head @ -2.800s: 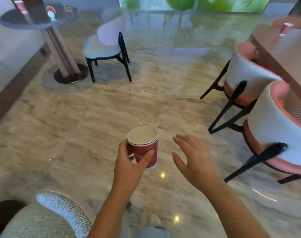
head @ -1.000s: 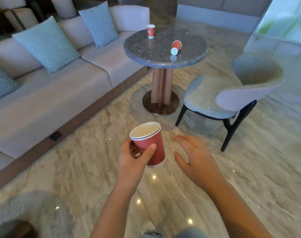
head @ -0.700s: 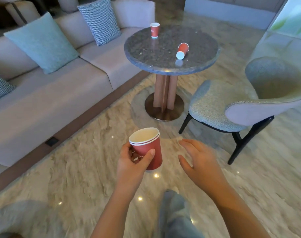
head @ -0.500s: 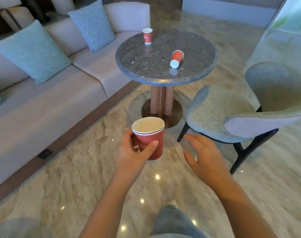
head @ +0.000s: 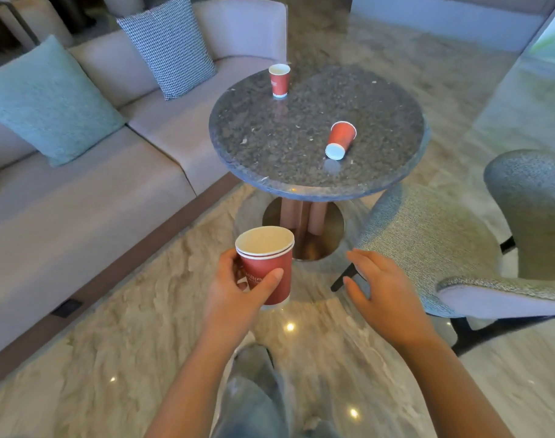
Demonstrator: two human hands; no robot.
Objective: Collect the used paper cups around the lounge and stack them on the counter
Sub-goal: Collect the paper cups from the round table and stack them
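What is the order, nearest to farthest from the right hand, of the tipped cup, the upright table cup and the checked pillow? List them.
1. Tipped cup: on the table's near right, ahead of the right hand.
2. Upright cup: at the table's far left edge.
3. Checked pillow: on the sofa, far left.

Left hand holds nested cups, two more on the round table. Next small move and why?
Probably reach the right hand forward to the tipped cup on the round table. That hand is open and empty, while the left hand grips the nested cups. The tipped cup lies on its side, nearer than the upright cup at the far edge.
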